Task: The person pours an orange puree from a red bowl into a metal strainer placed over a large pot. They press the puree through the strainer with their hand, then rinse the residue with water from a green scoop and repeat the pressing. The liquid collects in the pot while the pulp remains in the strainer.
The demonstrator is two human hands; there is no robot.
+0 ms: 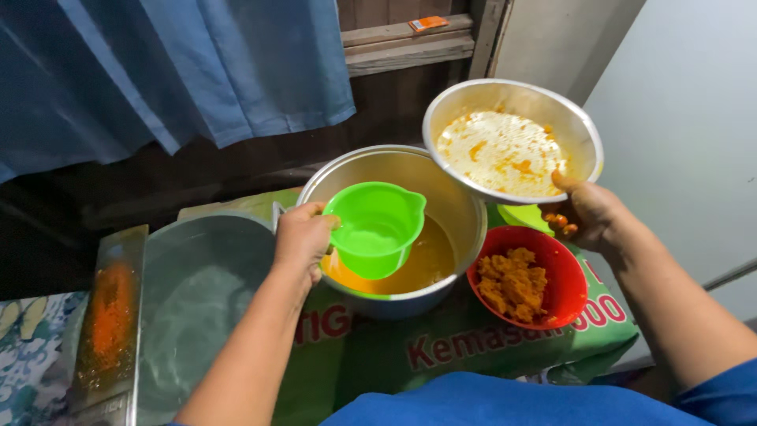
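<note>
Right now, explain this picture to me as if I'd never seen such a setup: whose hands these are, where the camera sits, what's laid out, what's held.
There is no machine here. A person wears a camera on their head, so the single picture looks down along their own two bare arms.

The left hand grips a green plastic jug over a large metal pot holding yellow-orange liquid. The right hand holds up a metal bowl, tilted toward the camera, smeared inside with pale and orange residue.

Below it sits a red bowl of orange pulp. At the left stands another metal pot holding what looks like clear water, with a grater coated in orange bits beside it. The red bowl and the pot of liquid rest on a green printed sack.
</note>
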